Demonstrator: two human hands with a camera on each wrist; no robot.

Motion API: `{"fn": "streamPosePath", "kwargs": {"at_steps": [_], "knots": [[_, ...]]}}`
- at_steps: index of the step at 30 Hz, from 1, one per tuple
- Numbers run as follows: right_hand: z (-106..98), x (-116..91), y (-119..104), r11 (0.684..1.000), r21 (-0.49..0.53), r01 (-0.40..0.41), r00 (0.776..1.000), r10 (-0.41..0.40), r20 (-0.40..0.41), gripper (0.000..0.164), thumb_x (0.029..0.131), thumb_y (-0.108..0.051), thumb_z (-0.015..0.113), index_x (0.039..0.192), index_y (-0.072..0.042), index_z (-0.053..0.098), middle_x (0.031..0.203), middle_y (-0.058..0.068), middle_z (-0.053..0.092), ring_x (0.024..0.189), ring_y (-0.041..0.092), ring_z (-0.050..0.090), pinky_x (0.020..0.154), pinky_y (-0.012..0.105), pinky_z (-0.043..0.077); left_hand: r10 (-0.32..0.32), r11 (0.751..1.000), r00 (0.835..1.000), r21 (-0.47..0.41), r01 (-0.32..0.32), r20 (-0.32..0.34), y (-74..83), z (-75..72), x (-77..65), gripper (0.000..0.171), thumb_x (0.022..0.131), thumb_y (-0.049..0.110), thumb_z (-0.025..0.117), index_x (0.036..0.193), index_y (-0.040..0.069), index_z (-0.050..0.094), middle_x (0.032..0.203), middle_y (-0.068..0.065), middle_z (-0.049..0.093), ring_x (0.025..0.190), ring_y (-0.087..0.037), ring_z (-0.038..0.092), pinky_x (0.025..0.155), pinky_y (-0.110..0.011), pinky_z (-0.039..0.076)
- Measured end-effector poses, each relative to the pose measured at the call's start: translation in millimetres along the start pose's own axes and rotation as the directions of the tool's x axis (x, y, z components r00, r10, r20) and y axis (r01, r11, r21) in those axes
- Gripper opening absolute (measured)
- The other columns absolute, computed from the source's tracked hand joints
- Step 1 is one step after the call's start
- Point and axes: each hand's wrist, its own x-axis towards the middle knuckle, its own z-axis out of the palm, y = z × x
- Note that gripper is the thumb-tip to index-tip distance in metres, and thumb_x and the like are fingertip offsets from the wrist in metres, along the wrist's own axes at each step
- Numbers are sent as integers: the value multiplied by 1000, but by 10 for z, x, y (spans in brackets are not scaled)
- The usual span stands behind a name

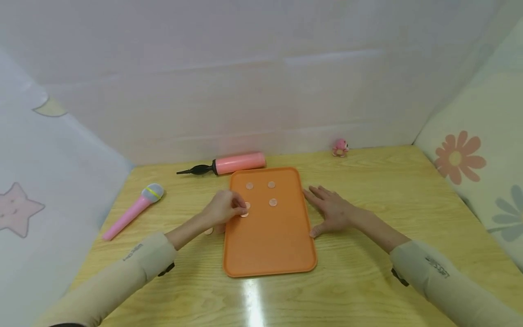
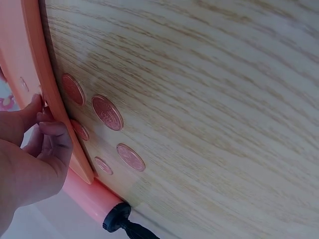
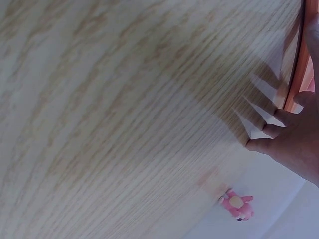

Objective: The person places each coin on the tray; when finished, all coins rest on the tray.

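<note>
An orange tray (image 1: 269,245) lies on the table, with several round copper-coloured coins (image 1: 273,202) in its far half. My left hand (image 1: 222,209) reaches over the tray's left rim and pinches a coin (image 1: 244,215) between thumb and fingers, close beside another coin on the tray. My right hand (image 1: 333,211) is spread at the tray's right rim, thumb and forefinger by the edge; in the right wrist view, the other fingertips (image 3: 254,144) rest on the table. More loose coins (image 2: 107,112) lie on the table left of the tray, mostly hidden by my left hand in the head view.
Behind the tray lies a pink hand pump (image 1: 240,163) with a black nozzle. A pink toy microphone (image 1: 130,215) is at the left. A small pink toy figure (image 1: 340,148) sits at the table's back edge, near the pale wall covering (image 1: 286,100).
</note>
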Motion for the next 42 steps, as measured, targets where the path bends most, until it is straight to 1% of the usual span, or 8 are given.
{"fn": "streamPosePath", "kwargs": {"at_steps": [8, 12, 18, 25, 30, 36, 38, 42], "knots": [[0, 8, -2, 1000, -2, 6, 1000, -6, -1, 120, 71, -65, 75, 155, -2, 16, 156, 28, 15, 141, 51, 13, 102, 73, 20, -11, 1000, 1000, -26, 11, 4, 26, 12, -14, 9, 86, 13, 76, 85, 6, 70, 77, -1, 67, 66, -10, 57, 57, -25, 48], [9, 9, -6, 1000, 7, 5, 1000, -6, 5, 119, 72, -63, 75, 154, -2, 16, 156, 28, 15, 141, 51, 12, 103, 72, 19, 50, 998, 996, 46, -47, -73, -31, 35, -86, 9, 85, 13, 77, 87, 8, 70, 81, 0, 66, 75, -15, 59, 65, -30, 50], [16, 46, -45, 1000, 23, 18, 1000, -18, 8, 119, 72, -64, 74, 154, -1, 15, 156, 28, 15, 141, 51, 11, 103, 73, 19, 165, 946, 964, 311, -95, -207, -290, -80, -446, 31, 91, 17, 71, 115, -1, 64, 120, -24, 57, 116, -39, 51, 92, -51, 46], [20, 22, -31, 1000, 10, 10, 1000, -10, 1, 119, 72, -64, 74, 154, -1, 16, 156, 29, 16, 141, 52, 12, 104, 71, 19, 48, 919, 998, 394, -28, -41, -422, 4, -1058, 61, 104, 35, 44, 148, -6, 32, 153, -29, 24, 141, -44, 23, 104, -66, 27], [42, -13, 1, 1000, 10, 16, 1000, -16, -13, 117, 73, -63, 74, 154, -1, 18, 155, 30, 17, 140, 53, 14, 103, 72, 19, 76, 886, 996, 462, -45, -50, -367, 135, -1246, 61, 104, 32, 44, 148, -9, 30, 153, -29, 24, 142, -42, 23, 106, -64, 27], [32, -7, -19, 1000, 16, 23, 1000, -23, -16, 116, 73, -62, 75, 154, 0, 18, 155, 29, 18, 140, 53, 14, 103, 72, 20, 277, 787, 947, 604, -126, -163, -381, 145, -1263, 37, 92, 8, 66, 123, -12, 59, 126, -29, 58, 118, -41, 56, 95, -49, 47], [22, -10, -25, 1000, 16, 18, 1000, -18, -16, 117, 73, -62, 75, 154, 0, 18, 155, 29, 18, 140, 52, 14, 104, 72, 20, 324, 796, 920, 590, -138, -221, -417, 111, -1237, 30, 86, 3, 72, 113, -8, 66, 114, -23, 64, 107, -37, 62, 90, -43, 51], [7, -23, -12, 1000, 15, 10, 1000, -10, -10, 116, 73, -62, 75, 154, 0, 18, 155, 29, 17, 140, 52, 14, 104, 71, 19, 336, 870, 889, 463, -168, -309, -474, 46, -1185, 18, 82, 3, 76, 99, 1, 71, 98, -12, 65, 92, -27, 60, 77, -38, 54]]}}
